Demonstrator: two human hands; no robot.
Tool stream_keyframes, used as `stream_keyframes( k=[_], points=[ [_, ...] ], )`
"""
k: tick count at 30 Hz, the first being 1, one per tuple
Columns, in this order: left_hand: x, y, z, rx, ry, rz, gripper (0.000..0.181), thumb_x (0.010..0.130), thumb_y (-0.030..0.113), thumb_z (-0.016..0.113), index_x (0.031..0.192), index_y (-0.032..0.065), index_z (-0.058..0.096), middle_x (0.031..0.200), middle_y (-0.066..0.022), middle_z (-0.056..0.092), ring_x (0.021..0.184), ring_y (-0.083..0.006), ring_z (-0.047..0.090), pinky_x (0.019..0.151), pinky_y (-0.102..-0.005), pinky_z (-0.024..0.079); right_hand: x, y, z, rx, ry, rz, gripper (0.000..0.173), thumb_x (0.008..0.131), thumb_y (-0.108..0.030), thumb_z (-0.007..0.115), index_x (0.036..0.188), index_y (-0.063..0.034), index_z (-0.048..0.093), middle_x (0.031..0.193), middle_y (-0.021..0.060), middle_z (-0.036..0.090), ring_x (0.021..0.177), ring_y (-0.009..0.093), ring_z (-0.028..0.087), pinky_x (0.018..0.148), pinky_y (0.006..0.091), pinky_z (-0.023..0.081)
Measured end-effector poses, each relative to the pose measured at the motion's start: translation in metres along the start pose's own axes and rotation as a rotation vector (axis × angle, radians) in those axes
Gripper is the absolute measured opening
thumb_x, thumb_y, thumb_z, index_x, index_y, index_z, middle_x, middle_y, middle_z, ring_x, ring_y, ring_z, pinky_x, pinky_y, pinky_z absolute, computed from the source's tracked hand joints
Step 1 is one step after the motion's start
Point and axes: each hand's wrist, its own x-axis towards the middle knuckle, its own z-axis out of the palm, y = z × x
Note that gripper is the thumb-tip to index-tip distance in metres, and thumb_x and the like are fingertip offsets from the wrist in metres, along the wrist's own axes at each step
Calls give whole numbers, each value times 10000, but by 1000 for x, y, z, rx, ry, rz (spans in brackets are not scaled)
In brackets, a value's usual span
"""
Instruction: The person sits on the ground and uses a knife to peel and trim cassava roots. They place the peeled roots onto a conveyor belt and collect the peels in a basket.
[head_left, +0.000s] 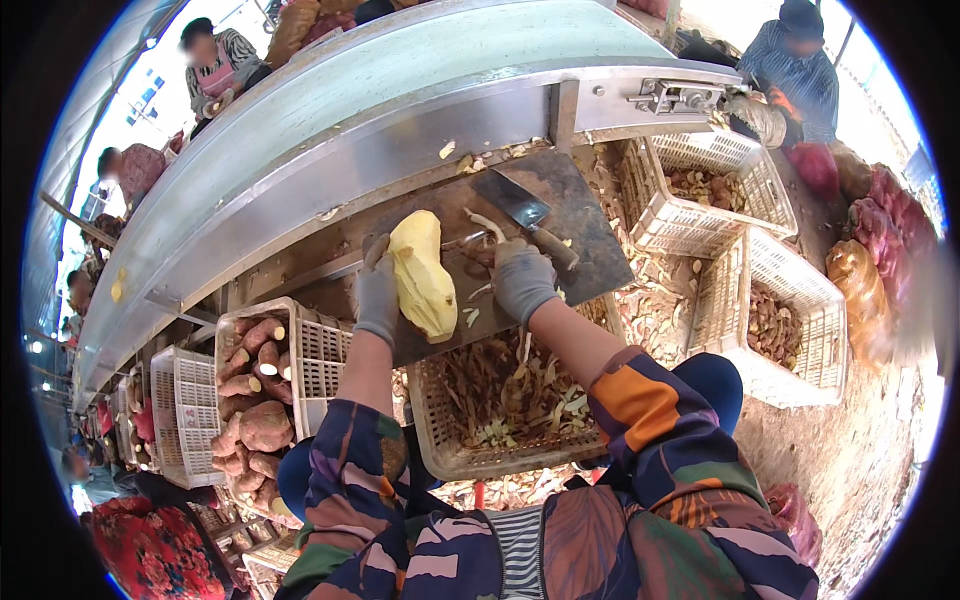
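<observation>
My left hand (377, 289), in a grey glove, holds a large peeled yellow tuber (424, 276), probably a sweet potato, upright over the dark cutting board (592, 225). To its right my right hand (523, 279), in a matching glove, is closed around a peeler, whose thin metal part points toward the tuber; the handle is mostly hidden by the fingers. A pale strip of peel (484, 223) sticks up by that hand. A cleaver (517, 201) with a wooden handle lies on the board just beyond my right hand.
A crate of peelings (510, 466) sits below the board. Unpeeled tubers (266, 427) fill a crate at left; crates with pieces (784, 379) stand at right. A metal-sided conveyor (450, 142) runs beyond the board. Co-workers (217, 67) sit across it, another person (799, 75) at upper right.
</observation>
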Motion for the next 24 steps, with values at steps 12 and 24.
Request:
stream_keyframes(
  k=[12,24],
  points=[
    [-19,8,33,501,86,166,554,915,252,610,1359,-26,429,1223,-178,588,1047,-220,593,903,-299,466,-147,-50,-16,224,-66,-112,723,807,-60,520,1457,16,213,897,197,577,725,290,669,617,389,541],
    [-5,-5,11,195,-36,78,781,761,192,787,1389,-31,380,1211,-162,583,1001,-198,603,857,-288,501,-99,-28,6,1017,33,124,407,894,-143,511,1269,10,471,1071,265,614,941,393,626,801,424,485]
  ],
)
